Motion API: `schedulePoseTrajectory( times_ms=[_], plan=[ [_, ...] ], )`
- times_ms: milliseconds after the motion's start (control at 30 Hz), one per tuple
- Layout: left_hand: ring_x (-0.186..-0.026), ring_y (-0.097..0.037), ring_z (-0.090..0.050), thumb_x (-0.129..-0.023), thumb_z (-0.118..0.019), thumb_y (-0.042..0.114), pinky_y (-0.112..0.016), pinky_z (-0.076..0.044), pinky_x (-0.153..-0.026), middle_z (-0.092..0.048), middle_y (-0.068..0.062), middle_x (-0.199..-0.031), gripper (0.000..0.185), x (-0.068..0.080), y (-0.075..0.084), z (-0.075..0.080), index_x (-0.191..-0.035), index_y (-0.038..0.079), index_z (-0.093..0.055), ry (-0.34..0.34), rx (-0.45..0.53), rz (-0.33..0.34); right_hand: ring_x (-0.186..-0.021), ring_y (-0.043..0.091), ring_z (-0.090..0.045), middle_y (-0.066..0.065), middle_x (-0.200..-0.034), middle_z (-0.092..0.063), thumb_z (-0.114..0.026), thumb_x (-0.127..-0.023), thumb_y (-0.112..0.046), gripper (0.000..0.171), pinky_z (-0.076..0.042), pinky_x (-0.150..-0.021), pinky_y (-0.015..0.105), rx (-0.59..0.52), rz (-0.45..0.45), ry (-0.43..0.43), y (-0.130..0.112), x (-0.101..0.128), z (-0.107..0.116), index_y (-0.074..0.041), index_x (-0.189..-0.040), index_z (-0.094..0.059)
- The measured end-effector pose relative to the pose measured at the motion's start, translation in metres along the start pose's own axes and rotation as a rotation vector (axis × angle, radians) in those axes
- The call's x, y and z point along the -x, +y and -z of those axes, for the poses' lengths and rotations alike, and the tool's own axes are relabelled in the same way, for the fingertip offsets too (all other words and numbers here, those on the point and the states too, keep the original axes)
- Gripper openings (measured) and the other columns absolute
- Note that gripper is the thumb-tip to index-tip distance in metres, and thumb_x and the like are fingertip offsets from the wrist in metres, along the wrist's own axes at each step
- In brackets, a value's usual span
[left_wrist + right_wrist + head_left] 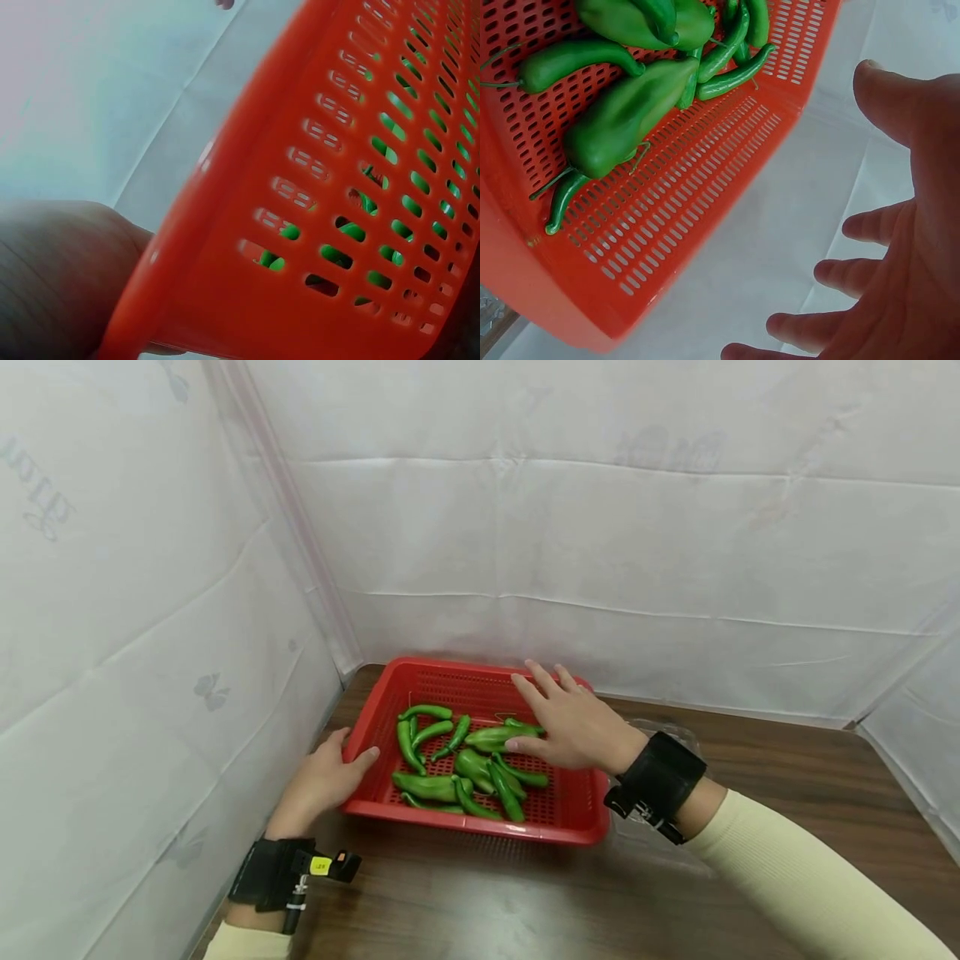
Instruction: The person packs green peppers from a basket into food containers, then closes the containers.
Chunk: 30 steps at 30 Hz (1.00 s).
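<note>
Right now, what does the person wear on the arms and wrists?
Both arms have pale cream sleeves. Each wrist carries a black strap: the left strap holds a small device with a yellow label, the right strap a dark mount.

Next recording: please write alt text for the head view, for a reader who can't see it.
A person's right hand hovers open, fingers spread, over green peppers in a red slotted basket, while the left hand holds the basket's left rim. The basket sits on a dark wooden table enclosed by white sheeting.
</note>
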<state>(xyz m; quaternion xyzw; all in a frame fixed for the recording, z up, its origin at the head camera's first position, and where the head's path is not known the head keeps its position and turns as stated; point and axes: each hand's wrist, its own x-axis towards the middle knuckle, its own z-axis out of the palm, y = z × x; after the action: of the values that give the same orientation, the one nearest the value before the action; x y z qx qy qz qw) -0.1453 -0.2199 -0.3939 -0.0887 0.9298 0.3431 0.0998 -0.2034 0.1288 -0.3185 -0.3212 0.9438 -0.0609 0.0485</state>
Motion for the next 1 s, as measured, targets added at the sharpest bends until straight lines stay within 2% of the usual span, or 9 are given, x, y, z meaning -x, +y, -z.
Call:
schedulePoseTrajectory(
  times_ms=[200,367,667,1000],
  plan=[
    [-0.103,-0.031,-0.069,-0.106,-0.054,0.038,-0.043,-0.058,-0.08,-0.065,-0.026,-0.127,0.071,-0.002,-0.002,-0.002,-0.156,-0.007,-0.03,-0.021,0.05,-0.028,-0.156,0.054,-0.022,0.019,-0.175,-0.016,-0.062,-0.099,-0.055,0.089,-0.029,-0.122,0.064,-0.011,0.009,-0.044,0.001,-0.009,-0.004,-0.01,-0.166,-0.024],
    [-0.105,-0.032,-0.069,-0.107,-0.054,0.026,-0.046,-0.058,-0.085,-0.065,-0.027,-0.128,0.062,-0.002,-0.001,-0.004,-0.153,-0.009,-0.033,-0.032,0.071,-0.054,-0.156,0.053,-0.023,0.019,-0.174,-0.018,-0.063,-0.1,-0.051,0.086,-0.037,-0.119,0.062,-0.007,0.007,-0.091,0.004,-0.02,-0.009,-0.011,-0.166,-0.026],
    [-0.103,-0.032,-0.067,-0.105,-0.054,0.015,-0.045,-0.056,-0.084,-0.064,-0.028,-0.125,0.05,0.0,0.0,-0.01,-0.146,-0.009,-0.039,-0.019,0.121,-0.037,-0.159,0.049,-0.018,0.017,-0.175,-0.016,-0.06,-0.102,-0.049,0.083,-0.035,-0.121,0.059,-0.021,-0.024,-0.197,0.007,-0.039,-0.023,-0.012,-0.167,-0.024],
    [-0.104,-0.03,-0.066,-0.106,-0.051,0.013,-0.04,-0.054,-0.083,-0.064,-0.025,-0.126,0.043,0.0,0.001,-0.016,-0.143,-0.005,-0.041,-0.023,0.179,-0.016,-0.157,0.045,-0.026,0.016,-0.174,-0.021,-0.061,-0.103,-0.048,0.082,-0.035,-0.121,0.06,0.021,-0.025,-0.249,0.004,-0.055,-0.035,-0.014,-0.167,-0.024]
  ],
)
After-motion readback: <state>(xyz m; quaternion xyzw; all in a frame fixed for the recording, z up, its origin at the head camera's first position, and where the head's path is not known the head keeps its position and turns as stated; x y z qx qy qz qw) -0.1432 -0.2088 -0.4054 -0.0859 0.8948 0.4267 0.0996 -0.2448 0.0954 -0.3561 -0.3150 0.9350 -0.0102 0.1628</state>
